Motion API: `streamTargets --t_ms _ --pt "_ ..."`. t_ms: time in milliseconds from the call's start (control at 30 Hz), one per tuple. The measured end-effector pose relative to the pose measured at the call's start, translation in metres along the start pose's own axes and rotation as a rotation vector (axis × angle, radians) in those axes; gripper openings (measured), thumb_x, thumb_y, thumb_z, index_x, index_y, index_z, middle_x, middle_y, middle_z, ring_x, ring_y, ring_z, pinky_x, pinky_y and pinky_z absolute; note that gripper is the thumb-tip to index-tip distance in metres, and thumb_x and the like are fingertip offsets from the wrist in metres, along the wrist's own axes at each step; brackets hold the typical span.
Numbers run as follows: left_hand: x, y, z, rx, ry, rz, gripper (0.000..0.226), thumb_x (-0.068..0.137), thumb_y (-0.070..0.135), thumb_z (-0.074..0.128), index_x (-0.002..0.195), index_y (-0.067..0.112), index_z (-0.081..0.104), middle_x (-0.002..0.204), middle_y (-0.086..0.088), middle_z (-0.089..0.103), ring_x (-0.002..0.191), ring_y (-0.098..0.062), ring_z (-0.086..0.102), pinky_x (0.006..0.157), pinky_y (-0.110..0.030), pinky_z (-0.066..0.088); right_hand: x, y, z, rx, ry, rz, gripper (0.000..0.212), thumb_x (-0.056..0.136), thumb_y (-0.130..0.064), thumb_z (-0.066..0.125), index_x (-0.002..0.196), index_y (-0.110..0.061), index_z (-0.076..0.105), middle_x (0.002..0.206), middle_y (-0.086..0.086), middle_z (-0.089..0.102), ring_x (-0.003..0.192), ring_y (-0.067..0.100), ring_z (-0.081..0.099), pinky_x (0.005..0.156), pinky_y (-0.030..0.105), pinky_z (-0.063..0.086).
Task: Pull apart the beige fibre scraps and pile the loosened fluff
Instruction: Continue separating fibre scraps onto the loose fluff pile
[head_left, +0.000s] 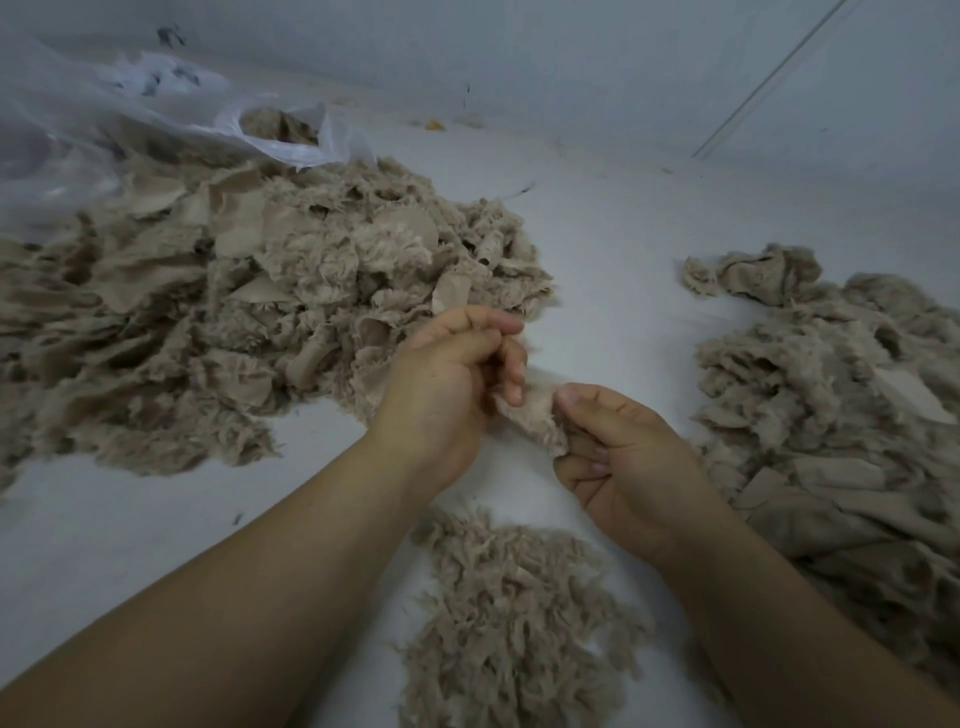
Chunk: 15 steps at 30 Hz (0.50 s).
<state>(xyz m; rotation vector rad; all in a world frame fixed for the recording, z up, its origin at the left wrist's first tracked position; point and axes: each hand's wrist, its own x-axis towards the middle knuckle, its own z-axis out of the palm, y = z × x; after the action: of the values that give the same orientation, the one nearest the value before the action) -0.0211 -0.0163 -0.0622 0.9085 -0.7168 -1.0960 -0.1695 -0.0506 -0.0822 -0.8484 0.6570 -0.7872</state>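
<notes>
Both forearms ran out of the bottom edge, so nothing of the person past the elbows showed. The left hand (452, 374) and the right hand (618, 457) met near the middle of the view over a white surface (597, 234); whether that was a floor or a low top could not be told. Between them hung one beige fibre scrap (532, 415). The left hand's fingers (511, 358) were curled and pinched its upper end, while the right hand's thumb and curled fingers gripped its lower end. Most of the scrap was hidden inside the two grips, and only a short fuzzy stretch showed.

Just below the hands lay the pile of loosened fluff (514, 623), its near end cut off by the bottom edge. A large heap of scraps (249, 322) spread to the left and ran off the left edge. A second heap (831, 415) lay to the right, cut by the right edge and partly behind the right forearm. Beyond the left heap, a clear plastic bag (156, 119) lay crumpled, with more beige material dimly visible through its mouth; dark marks on the plastic were too blurred to read as writing.

Bare white surface ran between the two heaps, from the hands up to the far wall (571, 52), and also lay to the left of the left forearm.
</notes>
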Motion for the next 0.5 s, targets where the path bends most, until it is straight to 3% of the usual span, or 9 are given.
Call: streamTargets --t_ms 167,233,333,367,500 --pt "-0.009 -0.002 -0.005 0.501 0.071 -0.028 0.025 0.085 -0.006 0.048 0.067 0.004 0.064 0.055 -0.007 0.057 0.042 -0.019 0.045 0.039 -0.025 0.037 0.001 0.001 0.001 0.085 0.039 -0.029 0.019 0.080 -0.018 0.061 0.086 0.000 0.060 0.058 -0.001 0.052 0.038 0.002 0.035 0.036 0.012 0.026" --pt "-0.010 0.001 -0.007 0.591 -0.020 -0.117 0.022 0.088 0.011 0.059 0.067 0.007 0.065 0.055 -0.009 0.058 0.040 -0.020 0.045 0.036 -0.023 0.034 0.001 0.001 -0.001 0.109 0.061 -0.045 0.018 0.080 -0.018 0.061 0.085 0.000 0.059 0.059 -0.001 0.053 0.039 0.003 0.035 0.036 0.013 0.027" --pt "-0.014 0.003 -0.007 0.602 -0.236 -0.281 0.046 0.079 0.055 0.070 0.078 0.009 0.068 0.056 -0.008 0.058 0.039 -0.018 0.043 0.037 -0.020 0.030 0.000 0.002 -0.001 0.091 0.032 -0.065 0.019 0.082 -0.018 0.061 0.086 0.000 0.062 0.064 0.003 0.057 0.041 0.004 0.039 0.036 0.013 0.030" --pt "-0.015 0.002 -0.006 0.580 -0.250 -0.276 0.049 0.076 0.056 0.070 0.080 0.007 0.067 0.055 -0.007 0.056 0.039 -0.016 0.041 0.038 -0.019 0.028 0.000 0.002 -0.001 0.074 0.022 -0.070 0.019 0.083 -0.018 0.061 0.085 0.001 0.063 0.063 0.003 0.057 0.041 0.003 0.040 0.036 0.012 0.031" --pt "-0.014 -0.007 -0.004 0.452 -0.103 -0.133 0.023 0.091 0.010 0.065 0.070 0.011 0.057 0.047 0.002 0.049 0.035 -0.012 0.036 0.036 -0.016 0.025 -0.001 0.001 0.002 0.086 0.021 -0.069 0.018 0.084 -0.018 0.061 0.071 -0.009 0.068 0.050 -0.005 0.051 0.037 0.001 0.034 0.036 0.012 0.028"
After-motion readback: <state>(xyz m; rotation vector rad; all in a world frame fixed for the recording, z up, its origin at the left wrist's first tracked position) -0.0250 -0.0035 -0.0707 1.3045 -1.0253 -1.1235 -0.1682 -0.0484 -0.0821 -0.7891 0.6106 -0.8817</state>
